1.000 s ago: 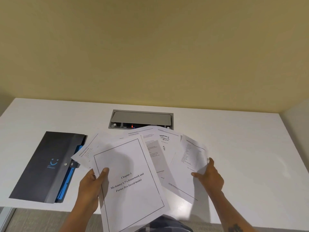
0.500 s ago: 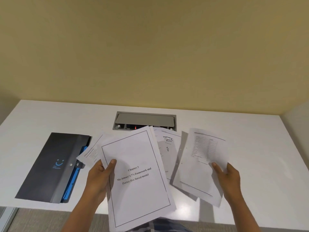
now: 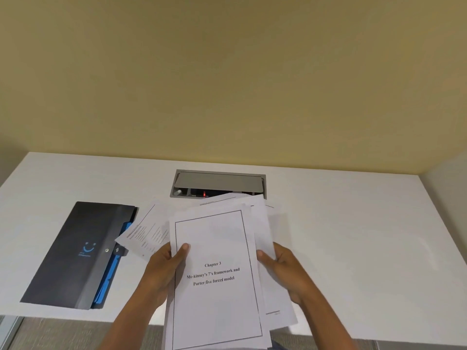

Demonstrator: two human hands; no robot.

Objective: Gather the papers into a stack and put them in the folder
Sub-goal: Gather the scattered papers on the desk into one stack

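Note:
A loose bundle of white papers [image 3: 214, 248] is held above the near edge of the white desk [image 3: 353, 236], topped by a bordered cover sheet titled "Chapter 3". My left hand [image 3: 161, 271] grips the bundle's left edge, thumb on the cover sheet. At the right edge, my right hand [image 3: 285, 271] holds the sheets behind the cover. One sheet [image 3: 144, 236] sticks out crooked to the left. The dark grey folder [image 3: 78, 251] with blue inner tabs lies closed on the desk at the left, apart from the papers.
A grey recessed cable box [image 3: 218, 184] with a half-raised lid sits in the desk just beyond the papers. A yellow wall rises behind the desk, and a side wall bounds it at the right. The near desk edge runs below my wrists.
My right hand has brought its separate sheet leftward into the bundle behind the cover sheet. The fanned papers have drawn closer together. The folder has not moved.

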